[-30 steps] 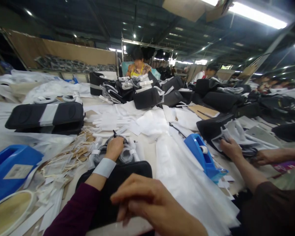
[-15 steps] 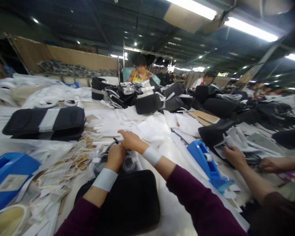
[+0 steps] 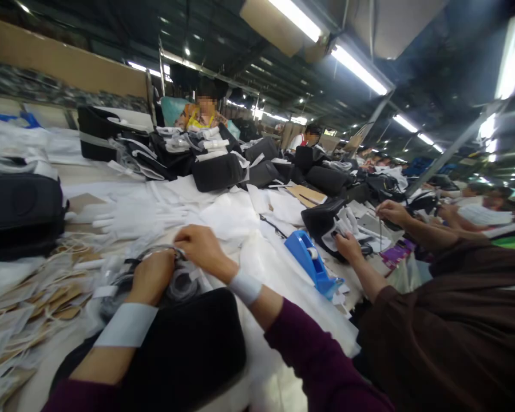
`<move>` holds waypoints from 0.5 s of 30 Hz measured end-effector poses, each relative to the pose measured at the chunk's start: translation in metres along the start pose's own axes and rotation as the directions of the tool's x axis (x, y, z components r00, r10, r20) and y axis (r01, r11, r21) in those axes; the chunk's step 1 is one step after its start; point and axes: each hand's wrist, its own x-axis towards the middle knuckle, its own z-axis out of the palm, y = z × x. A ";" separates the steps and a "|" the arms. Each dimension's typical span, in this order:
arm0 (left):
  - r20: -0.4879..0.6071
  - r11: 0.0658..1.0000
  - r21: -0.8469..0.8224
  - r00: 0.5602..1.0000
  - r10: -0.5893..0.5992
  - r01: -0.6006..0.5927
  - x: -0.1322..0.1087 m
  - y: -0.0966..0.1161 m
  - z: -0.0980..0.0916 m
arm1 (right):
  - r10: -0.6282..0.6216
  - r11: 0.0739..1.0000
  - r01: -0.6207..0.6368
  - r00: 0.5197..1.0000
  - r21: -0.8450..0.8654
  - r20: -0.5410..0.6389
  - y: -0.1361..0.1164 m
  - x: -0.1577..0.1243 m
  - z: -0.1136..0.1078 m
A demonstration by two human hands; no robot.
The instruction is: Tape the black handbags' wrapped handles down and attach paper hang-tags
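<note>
A black bag (image 3: 184,337) lies flat right in front of me. Coils of its strap (image 3: 182,286), wrapped in clear plastic, rest along the far edge. My left hand (image 3: 154,277) is closed around a part of the strap, its fingertips turned away from view. Close beside it, my right hand (image 3: 201,250) has bent fingers pinching at the strap's upper loop. Its fingertips are partly hidden, so the exact spot gripped is unclear. Both wrists carry white bands over purple sleeves.
A blue tape dispenser (image 3: 311,260) stands to the right, near a co-worker's hands (image 3: 349,247). White gloves (image 3: 141,214) lie beyond my hands. Tags with cords (image 3: 60,297) are spread at left, beside another black bag (image 3: 19,212). More black bags (image 3: 218,171) pile up at the back.
My view has swung right, moving the scene leftward. My right hand's fingers have gone from stretched out to bent at the strap. The co-worker's far hand has risen, drawing a thin cord.
</note>
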 end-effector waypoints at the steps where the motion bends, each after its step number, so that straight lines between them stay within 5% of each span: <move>1: 0.029 1.000 0.023 0.999 -0.020 0.019 0.000 0.001 -0.002 | 0.074 0.997 -0.074 0.996 0.001 -0.052 0.020 -0.020 -0.020; 4: 0.083 0.996 0.073 0.995 -0.050 0.044 0.002 0.004 -0.007 | 0.326 0.945 -0.327 0.926 0.028 -0.192 0.076 -0.084 -0.070; 7: 0.094 0.995 0.084 0.994 -0.054 0.046 0.003 0.005 -0.008 | 0.404 0.914 -0.398 0.907 0.076 -0.118 0.105 -0.140 -0.091; 11: 0.092 0.996 0.087 0.995 -0.043 0.035 0.004 0.005 -0.007 | 0.369 0.922 -0.365 0.930 0.131 -0.006 0.102 -0.173 -0.088; 15: 0.080 0.994 0.104 0.996 -0.045 0.037 0.004 0.005 -0.007 | 0.458 0.875 -0.445 0.888 -0.190 0.032 0.086 -0.169 -0.079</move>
